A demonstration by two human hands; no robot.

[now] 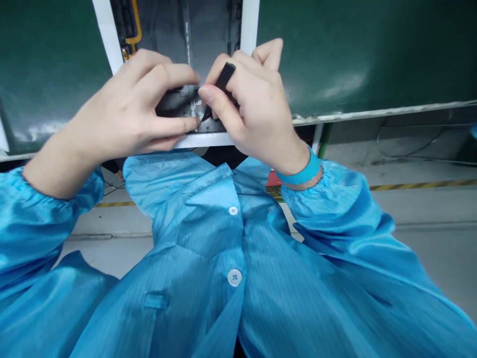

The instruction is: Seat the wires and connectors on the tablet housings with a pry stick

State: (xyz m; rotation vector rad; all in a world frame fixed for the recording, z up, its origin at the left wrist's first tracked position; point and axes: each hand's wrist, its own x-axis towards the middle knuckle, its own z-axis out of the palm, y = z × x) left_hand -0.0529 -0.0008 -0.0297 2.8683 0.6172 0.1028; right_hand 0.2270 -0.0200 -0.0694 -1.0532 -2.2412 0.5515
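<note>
A dark flat panel (208, 30) with a white frame lies in front of me, its near end partly hidden by my hands. My left hand (126, 102) rests over the panel's near left corner, its fingers apart, with one fingertip against the surface beside the tool's tip. My right hand (257, 97) is closed round a slim black tool (225, 75) with a flat handle. The tool is tilted, and its narrow dark tip points down at the panel's near edge, close to my left fingertip. Its exact kind is unclear.
Green work surface (365, 54) extends on both sides of the panel, with a pale front edge (372, 113). An orange flat cable (137, 25) runs along the panel's left side. Beyond the edge, the floor has a yellow-and-black stripe (421, 185) and a thin cable.
</note>
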